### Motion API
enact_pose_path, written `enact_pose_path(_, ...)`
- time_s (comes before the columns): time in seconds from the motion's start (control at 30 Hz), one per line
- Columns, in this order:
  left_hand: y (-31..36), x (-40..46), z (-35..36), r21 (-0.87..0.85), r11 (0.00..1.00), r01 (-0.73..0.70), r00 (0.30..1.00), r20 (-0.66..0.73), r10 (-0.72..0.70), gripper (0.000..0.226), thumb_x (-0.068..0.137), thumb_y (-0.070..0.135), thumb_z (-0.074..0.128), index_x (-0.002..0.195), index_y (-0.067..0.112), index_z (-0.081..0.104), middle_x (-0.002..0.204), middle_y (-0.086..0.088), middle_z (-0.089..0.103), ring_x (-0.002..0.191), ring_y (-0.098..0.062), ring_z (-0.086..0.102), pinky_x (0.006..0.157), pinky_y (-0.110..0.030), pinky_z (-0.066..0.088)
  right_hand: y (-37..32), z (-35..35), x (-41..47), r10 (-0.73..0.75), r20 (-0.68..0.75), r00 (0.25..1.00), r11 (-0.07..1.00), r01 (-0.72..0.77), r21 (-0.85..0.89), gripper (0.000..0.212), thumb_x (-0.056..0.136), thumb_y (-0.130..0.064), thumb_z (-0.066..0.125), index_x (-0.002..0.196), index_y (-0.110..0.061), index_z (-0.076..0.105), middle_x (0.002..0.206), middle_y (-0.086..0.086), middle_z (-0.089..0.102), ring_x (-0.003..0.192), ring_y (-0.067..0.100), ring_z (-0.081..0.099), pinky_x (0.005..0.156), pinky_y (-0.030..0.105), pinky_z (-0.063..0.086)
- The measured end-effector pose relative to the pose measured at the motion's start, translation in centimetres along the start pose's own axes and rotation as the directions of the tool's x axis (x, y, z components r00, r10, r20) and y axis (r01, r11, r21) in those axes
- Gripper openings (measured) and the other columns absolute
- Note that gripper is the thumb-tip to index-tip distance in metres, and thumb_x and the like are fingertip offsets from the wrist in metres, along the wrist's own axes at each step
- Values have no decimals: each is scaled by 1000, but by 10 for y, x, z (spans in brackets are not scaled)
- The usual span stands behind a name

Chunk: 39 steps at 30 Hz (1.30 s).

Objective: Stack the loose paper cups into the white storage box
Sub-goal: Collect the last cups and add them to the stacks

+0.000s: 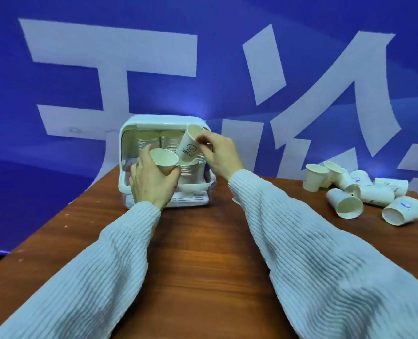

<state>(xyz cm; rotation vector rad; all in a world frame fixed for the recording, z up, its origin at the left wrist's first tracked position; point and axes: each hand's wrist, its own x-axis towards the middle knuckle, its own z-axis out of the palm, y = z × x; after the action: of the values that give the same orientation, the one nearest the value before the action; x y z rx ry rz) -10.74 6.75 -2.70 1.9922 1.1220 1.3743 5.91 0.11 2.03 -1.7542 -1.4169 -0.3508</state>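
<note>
Left hand (151,182) clamped on one cup (164,162), right hand (219,152) pinching another (189,146) over the box (129,148); likely crushing or toppling stacks (159,140) if pushed askew.

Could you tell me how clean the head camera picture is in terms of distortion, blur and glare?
Head view: wide-angle lens bows the table edges and stretches the sleeves; the storage box and stacked cups inside are soft; the left hand and right hand are slightly blurred; the loose cups are reasonably clear; a faint bright glow sits on the blue backdrop.
</note>
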Motion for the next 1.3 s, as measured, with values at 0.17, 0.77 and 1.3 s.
enact_pose_path(0.17, -18, 8, -7, -20, 1000, -14, 1000, 7, 14, 83, 80, 43, 77, 148, 20, 35, 145, -7, 52, 135, -32, 42, 109, -45, 36, -7, 17, 22, 15, 271, 963, 988, 27, -150, 22, 98, -41, 63, 114, -32, 75, 115, -5, 76, 110, 23, 67, 95, 42, 54)
enact_pose_path(0.77, 2, 54, 8, -206, 978, -25, 998, 46, 36, 77, 81, 46, 81, 142, 21, 43, 137, -1, 59, 126, -20, 54, 95, -25, 36, 27, 63, -5, -51, 391, 919, 951, 163, -262, 32, 97, -40, 63, 122, -21, 70, 147, 10, 48, 135, 34, 43, 113, 50, 38)
enact_pose_path(1.3, 13, 71, 35, 181, 957, -225, 912, 386, 141, 82, 69, 52, 66, 142, 19, 47, 133, -10, 62, 122, -31, 58, 102, -45, 48, 21, 64, -14, 268, 283, 921, 908, -339, 245, 132, 66, -42, 87, 154, -52, -11, 137, 7, 65, 121, 32, 64, 107, 48, 49)
